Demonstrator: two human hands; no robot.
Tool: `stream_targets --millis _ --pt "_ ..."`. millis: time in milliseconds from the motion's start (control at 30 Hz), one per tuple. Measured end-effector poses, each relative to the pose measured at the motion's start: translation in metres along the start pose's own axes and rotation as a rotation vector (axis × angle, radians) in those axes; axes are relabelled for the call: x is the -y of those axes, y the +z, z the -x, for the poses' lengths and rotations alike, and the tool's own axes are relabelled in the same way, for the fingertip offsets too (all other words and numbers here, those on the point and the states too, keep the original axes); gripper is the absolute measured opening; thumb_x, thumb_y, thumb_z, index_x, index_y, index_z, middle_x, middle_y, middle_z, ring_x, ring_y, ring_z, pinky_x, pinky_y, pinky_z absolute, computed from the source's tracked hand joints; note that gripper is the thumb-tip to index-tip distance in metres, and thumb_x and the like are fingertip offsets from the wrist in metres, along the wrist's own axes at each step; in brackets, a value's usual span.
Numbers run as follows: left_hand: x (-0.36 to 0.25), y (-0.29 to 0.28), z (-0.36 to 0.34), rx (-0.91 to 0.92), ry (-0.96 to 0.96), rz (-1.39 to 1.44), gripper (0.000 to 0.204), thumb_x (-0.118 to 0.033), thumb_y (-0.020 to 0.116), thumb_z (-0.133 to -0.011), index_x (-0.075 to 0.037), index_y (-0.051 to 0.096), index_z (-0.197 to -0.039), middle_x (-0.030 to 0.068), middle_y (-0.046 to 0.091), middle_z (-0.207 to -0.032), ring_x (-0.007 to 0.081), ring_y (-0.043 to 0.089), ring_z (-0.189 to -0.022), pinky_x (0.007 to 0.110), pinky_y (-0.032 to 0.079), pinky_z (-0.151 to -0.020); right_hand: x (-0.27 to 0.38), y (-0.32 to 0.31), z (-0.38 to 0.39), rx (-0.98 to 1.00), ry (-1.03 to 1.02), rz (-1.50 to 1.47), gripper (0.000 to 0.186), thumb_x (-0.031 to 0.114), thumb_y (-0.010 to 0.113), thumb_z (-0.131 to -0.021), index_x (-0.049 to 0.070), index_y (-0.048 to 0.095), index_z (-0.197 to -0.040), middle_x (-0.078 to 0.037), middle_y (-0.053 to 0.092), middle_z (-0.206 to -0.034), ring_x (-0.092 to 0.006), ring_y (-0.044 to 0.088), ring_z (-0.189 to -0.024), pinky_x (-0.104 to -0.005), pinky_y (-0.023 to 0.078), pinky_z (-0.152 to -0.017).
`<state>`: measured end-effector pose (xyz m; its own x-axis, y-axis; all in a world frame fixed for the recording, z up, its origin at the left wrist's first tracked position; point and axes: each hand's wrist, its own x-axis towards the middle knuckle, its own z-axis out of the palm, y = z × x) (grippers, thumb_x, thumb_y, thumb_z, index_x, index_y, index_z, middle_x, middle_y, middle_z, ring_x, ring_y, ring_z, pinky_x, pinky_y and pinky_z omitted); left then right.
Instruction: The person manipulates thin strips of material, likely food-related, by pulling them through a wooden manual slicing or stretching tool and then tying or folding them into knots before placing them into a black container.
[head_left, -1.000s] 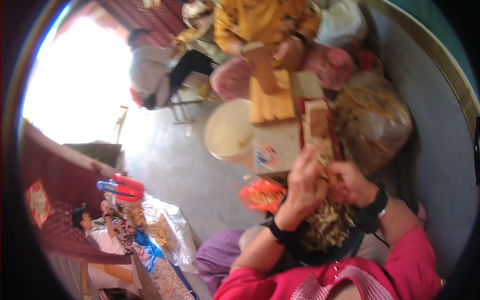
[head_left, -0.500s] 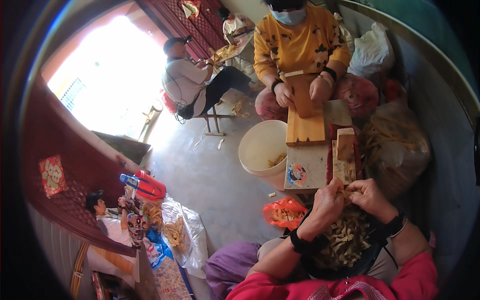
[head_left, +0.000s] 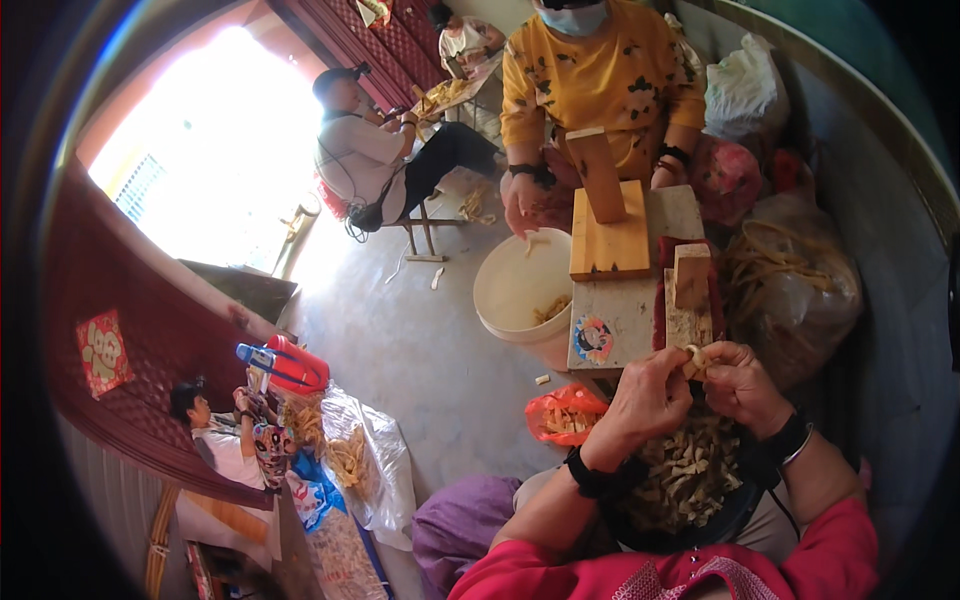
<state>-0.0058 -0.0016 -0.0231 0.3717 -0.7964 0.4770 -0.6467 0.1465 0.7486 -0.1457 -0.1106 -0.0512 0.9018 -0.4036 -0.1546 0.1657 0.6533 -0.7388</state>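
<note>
A small pale, curled strip [head_left: 695,357] is pinched between my two hands, in front of a wooden block. My left hand [head_left: 648,402] is closed on its left side, fingertips pressed together. My right hand [head_left: 742,384] grips the other side with thumb and fingers. Under my hands, on my lap, a dark basin [head_left: 735,520] holds a heap of dry, yellowish folded pieces [head_left: 688,470]. Just beyond my fingers stands an upright wooden block [head_left: 691,277] on a worn wooden base [head_left: 688,325]. The strip's exact kind I cannot make out.
Across the bench [head_left: 635,335] a co-worker in yellow reaches over a white bucket [head_left: 490,300]. Their wooden stand [head_left: 600,250] sits on the bench. Nearby are an orange-red bag [head_left: 565,412] of pieces and a clear bag [head_left: 800,290] of strips. Other people work at left and behind.
My hands have risen slightly, and the curled strip now shows between my fingertips. The co-worker's hands have left the wooden stand; one has moved over the bucket with a pale piece below it.
</note>
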Motion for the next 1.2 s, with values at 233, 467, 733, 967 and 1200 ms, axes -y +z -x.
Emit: stream_targets --millis 233,467,733,967,1200 --pt "-0.004 -0.011 -0.009 0.363 -0.633 0.357 0.025 -0.021 0.060 -0.086 0.002 0.065 -0.079 -0.0012 0.052 -0.055 0.0054 0.043 -0.047 0.023 0.034 -0.042 0.000 -0.001 -0.012 0.010 -0.120 0.266 0.027 0.031 0.053 -0.086 0.006 0.057 -0.095 0.006 0.044 -0.054 -0.0026 0.035 -0.040 -0.0188 0.028 -0.037" --pt "-0.005 -0.014 -0.001 0.417 -0.682 1.176 0.030 -0.015 0.051 -0.085 -0.008 0.043 -0.056 0.0012 0.037 -0.046 0.0103 0.032 -0.035 0.024 0.025 -0.034 0.056 -0.001 0.023 0.155 -0.295 0.761 0.013 0.011 0.061 -0.084 -0.002 0.064 -0.082 0.004 0.054 -0.064 -0.0025 0.045 -0.057 -0.0183 0.036 -0.051" --pt "0.009 -0.028 -0.006 0.538 -0.565 0.605 0.036 -0.026 0.052 -0.087 -0.005 0.049 -0.059 0.0040 0.046 -0.048 0.0120 0.041 -0.038 0.022 0.030 -0.039 0.044 -0.007 0.013 0.069 -0.183 0.960 0.014 0.010 0.058 -0.083 -0.001 0.060 -0.075 0.002 0.050 -0.061 -0.0046 0.045 -0.061 -0.0218 0.038 -0.056" --pt "0.000 -0.010 -0.003 0.409 -0.161 -0.082 0.029 -0.026 0.060 -0.080 -0.002 0.061 -0.096 0.0167 0.063 -0.084 0.0355 0.060 -0.082 0.041 0.046 -0.072 0.029 -0.018 0.007 0.049 -0.175 1.048 0.013 0.012 0.059 -0.081 -0.001 0.061 -0.076 0.000 0.052 -0.058 -0.0066 0.046 -0.057 -0.0254 0.039 -0.054" --pt "-0.007 -0.020 -0.016 0.917 -0.373 0.099 0.017 -0.017 0.052 -0.087 0.000 0.054 -0.084 0.0133 0.055 -0.062 0.0263 0.056 -0.059 0.033 0.045 -0.060 0.046 -0.010 0.013 0.156 -0.148 1.173 0.014 0.011 0.061 -0.079 -0.001 0.056 -0.073 -0.006 0.051 -0.059 -0.0091 0.045 -0.056 -0.0265 0.038 -0.054"
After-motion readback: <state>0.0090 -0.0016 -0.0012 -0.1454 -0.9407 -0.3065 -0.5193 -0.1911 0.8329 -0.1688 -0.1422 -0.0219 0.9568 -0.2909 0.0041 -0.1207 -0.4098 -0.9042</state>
